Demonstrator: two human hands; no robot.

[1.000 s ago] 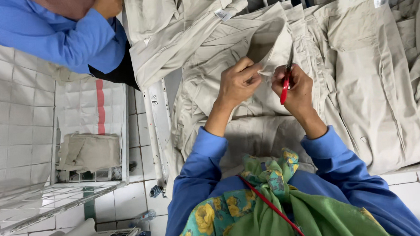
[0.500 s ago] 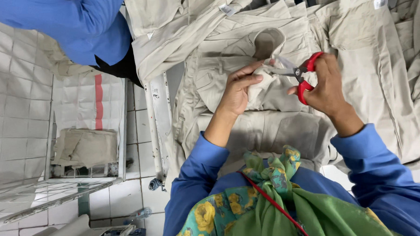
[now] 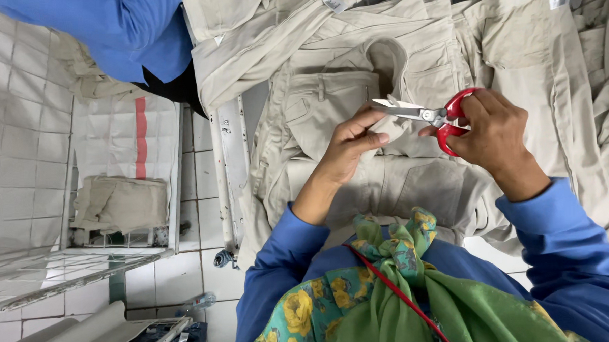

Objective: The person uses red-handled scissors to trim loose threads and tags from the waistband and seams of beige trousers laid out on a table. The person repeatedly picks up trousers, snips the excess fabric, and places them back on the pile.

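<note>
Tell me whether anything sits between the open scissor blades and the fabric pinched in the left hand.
Nothing visible does. The red-handled scissors in the right hand point their open blades at the beige fabric pinched by the left hand, with nothing between them.

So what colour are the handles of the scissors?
Red, on the scissors held in the right hand; seen in the head view.
</note>
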